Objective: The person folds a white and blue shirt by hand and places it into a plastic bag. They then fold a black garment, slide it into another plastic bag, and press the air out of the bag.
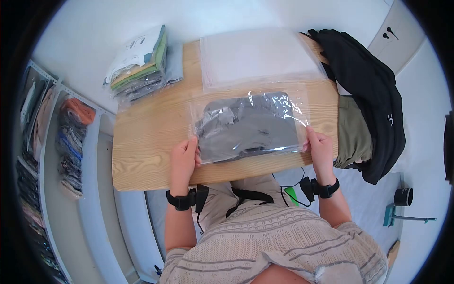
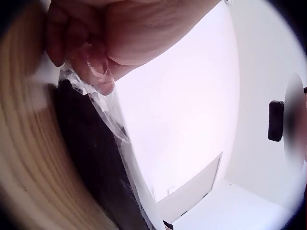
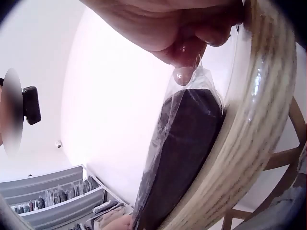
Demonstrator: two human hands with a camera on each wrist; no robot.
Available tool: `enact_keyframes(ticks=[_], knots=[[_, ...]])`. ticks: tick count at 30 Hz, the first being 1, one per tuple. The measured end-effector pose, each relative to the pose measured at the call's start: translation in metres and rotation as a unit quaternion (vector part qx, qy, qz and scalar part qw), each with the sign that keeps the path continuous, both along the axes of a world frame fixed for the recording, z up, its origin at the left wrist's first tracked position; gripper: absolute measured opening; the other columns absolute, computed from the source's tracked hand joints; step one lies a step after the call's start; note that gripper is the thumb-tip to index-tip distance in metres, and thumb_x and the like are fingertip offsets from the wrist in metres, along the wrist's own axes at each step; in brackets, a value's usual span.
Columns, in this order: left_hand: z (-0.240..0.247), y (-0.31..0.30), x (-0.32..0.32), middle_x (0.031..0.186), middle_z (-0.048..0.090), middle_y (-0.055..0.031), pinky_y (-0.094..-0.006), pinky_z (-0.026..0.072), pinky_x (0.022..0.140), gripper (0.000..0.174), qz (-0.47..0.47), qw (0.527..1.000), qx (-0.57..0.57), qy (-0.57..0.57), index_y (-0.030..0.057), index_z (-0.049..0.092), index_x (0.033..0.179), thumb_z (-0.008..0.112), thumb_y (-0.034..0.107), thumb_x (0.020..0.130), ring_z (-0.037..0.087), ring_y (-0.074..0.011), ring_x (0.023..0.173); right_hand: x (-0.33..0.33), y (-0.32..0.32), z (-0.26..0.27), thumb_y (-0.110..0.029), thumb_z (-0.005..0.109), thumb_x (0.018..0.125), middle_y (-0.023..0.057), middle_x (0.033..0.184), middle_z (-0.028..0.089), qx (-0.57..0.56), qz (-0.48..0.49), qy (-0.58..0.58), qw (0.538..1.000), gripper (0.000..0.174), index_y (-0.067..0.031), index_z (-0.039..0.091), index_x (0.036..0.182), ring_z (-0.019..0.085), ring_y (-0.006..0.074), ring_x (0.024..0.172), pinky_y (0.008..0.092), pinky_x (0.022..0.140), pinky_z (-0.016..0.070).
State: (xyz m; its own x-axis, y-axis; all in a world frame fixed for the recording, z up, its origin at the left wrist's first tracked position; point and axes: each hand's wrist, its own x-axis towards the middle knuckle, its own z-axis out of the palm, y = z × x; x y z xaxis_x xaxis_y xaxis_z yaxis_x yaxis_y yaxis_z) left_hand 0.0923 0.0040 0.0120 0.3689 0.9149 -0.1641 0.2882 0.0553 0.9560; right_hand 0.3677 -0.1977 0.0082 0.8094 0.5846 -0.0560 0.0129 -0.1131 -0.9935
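A folded dark grey garment lies inside a clear plastic bag near the front of the wooden table. My left hand pinches the bag's near left corner between thumb and fingers. At the near right side my right hand pinches the plastic edge in the same way. In the left wrist view the clear film bunches under the thumb, with the dark cloth just beyond it. The right wrist view has the film drawn up at the thumb tip above the garment.
Flat clear bags are stacked at the table's back. A pile of bagged folded clothes stands at the back left. Black clothing and an olive garment hang over the right edge. Shelves with bagged clothes line the left.
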Motion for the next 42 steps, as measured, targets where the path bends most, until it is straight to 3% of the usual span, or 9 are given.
enact_keyframes(ticks=[5,7,10,15,17,19,22,28,42], knots=[[0.007,0.0,0.007,0.048,0.049,0.0004,-0.0218,0.0346,0.04,0.041,0.004,0.999,-0.002,0.045,0.0064,0.054,0.066,0.055,0.032,0.098,0.044,-0.0064,0.04,0.006,-0.001,0.006,-0.02,0.06,0.095,0.0023,0.069,0.061,-0.04,-0.009,-0.07,0.997,0.029,-0.0004,0.062,0.074,0.056,0.0089,0.066,0.0245,0.062,0.042],[0.004,0.001,0.007,0.048,0.049,0.0005,-0.0221,0.0348,0.04,0.042,0.0,0.999,0.012,0.053,0.0055,0.054,0.066,0.055,0.032,0.098,0.045,-0.0064,0.04,-0.012,0.009,0.035,-0.014,0.061,0.092,0.0035,0.087,0.064,-0.014,-0.134,-0.264,0.955,0.012,-0.002,0.063,0.093,0.057,0.0104,0.08,0.0259,0.07,0.0416],[0.004,0.0,0.007,0.048,0.048,0.0004,-0.0224,0.0351,0.04,0.043,0.009,0.999,0.007,0.048,0.0049,0.054,0.065,0.055,0.032,0.098,0.044,-0.0065,0.04,-0.043,0.022,0.064,-0.016,0.062,0.09,0.0128,0.116,0.063,-0.029,0.178,-0.437,0.881,0.029,-0.0062,0.06,0.117,0.059,0.0294,0.106,0.0416,0.091,0.0437],[0.0,0.002,0.0,0.061,0.056,-0.0034,-0.0238,0.0401,0.047,0.031,0.001,1.0,0.005,0.011,0.0019,0.058,0.088,0.055,0.031,0.098,0.051,-0.0097,0.049,-0.061,0.061,0.043,-0.035,0.058,0.092,0.0178,0.145,0.041,-0.195,0.263,-0.592,0.737,0.05,-0.0158,0.05,0.137,0.037,0.0334,0.135,0.0517,0.109,0.0291],[0.013,0.0,-0.004,0.073,0.063,-0.0079,-0.0261,0.0471,0.055,0.029,0.008,1.0,-0.016,-0.016,0.0006,0.06,0.1,0.054,0.029,0.098,0.06,-0.0137,0.06,-0.059,0.066,0.041,-0.036,0.057,0.093,0.0181,0.145,0.041,-0.192,0.26,-0.596,0.735,0.049,-0.0158,0.051,0.137,0.038,0.0338,0.135,0.0517,0.108,0.0298],[0.041,-0.006,-0.01,0.11,0.062,-0.0178,-0.0375,0.0484,0.083,0.042,0.016,0.882,0.438,0.171,0.0001,0.049,0.125,0.061,0.025,0.093,0.061,-0.0285,0.099,-0.059,0.07,0.041,-0.038,0.055,0.093,0.0184,0.144,0.041,-0.19,0.256,-0.597,0.736,0.048,-0.0158,0.051,0.136,0.038,0.0342,0.134,0.0517,0.108,0.0304],[0.092,-0.022,0.011,0.136,0.048,-0.0201,-0.045,0.0349,0.105,0.051,-0.207,0.89,0.374,0.161,0.0018,0.046,0.134,0.061,0.022,0.09,0.044,-0.0357,0.127,-0.055,0.07,0.042,-0.037,0.055,0.094,0.0179,0.144,0.042,-0.192,0.266,-0.597,0.732,0.047,-0.0164,0.051,0.136,0.039,0.0336,0.134,0.0511,0.108,0.0301],[0.031,0.009,0.073,0.15,0.034,-0.0181,-0.0516,0.0292,0.109,0.061,-0.315,0.741,0.522,0.282,0.0048,0.04,0.142,0.057,0.036,0.092,0.032,-0.036,0.138,-0.033,0.078,0.042,-0.038,0.056,0.093,0.0151,0.145,0.042,-0.196,0.301,-0.59,0.723,0.047,-0.0201,0.051,0.136,0.038,0.0334,0.135,0.0527,0.108,0.0305],[0.009,0.017,0.075,0.155,0.025,-0.0167,-0.0568,0.0205,0.112,0.065,-0.337,0.754,0.471,0.309,0.0105,0.034,0.147,0.05,0.045,0.094,0.022,-0.0357,0.143,-0.017,0.085,0.027,-0.043,0.056,0.091,0.0135,0.147,0.04,-0.209,0.302,-0.611,0.702,0.049,-0.026,0.051,0.137,0.035,0.0339,0.137,0.058,0.107,0.0266]])
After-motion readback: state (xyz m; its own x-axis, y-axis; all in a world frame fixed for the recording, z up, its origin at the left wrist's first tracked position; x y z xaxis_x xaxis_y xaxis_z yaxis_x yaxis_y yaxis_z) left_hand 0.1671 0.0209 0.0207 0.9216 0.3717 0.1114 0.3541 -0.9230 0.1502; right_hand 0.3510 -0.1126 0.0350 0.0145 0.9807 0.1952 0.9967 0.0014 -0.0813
